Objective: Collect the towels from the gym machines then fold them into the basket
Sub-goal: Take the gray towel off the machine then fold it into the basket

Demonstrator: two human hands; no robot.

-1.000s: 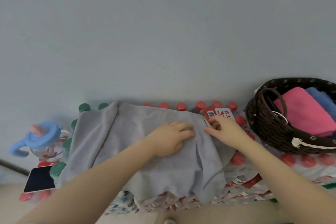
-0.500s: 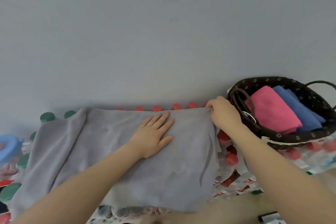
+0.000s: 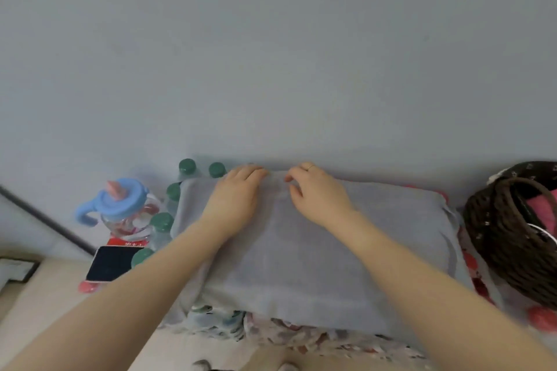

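Plain grey wall behind; work surface = packs of capped bottles [image 3: 165, 221]. Grey towel [image 3: 316, 238] spread flat on top, long axis left-right, near edge hanging over front. Both hands at far edge, close together near middle: left hand [image 3: 233, 196] with fingers curled over edge, right hand [image 3: 316, 193] pinching edge, ring visible. Basket [image 3: 500, 229] just right of towel, pink towel [image 3: 542, 208] already inside. Judgement: fold in progress on grey one, several folds plus basket placement left. Sippy cup [image 3: 123, 205], phone [image 3: 111, 262] at left.
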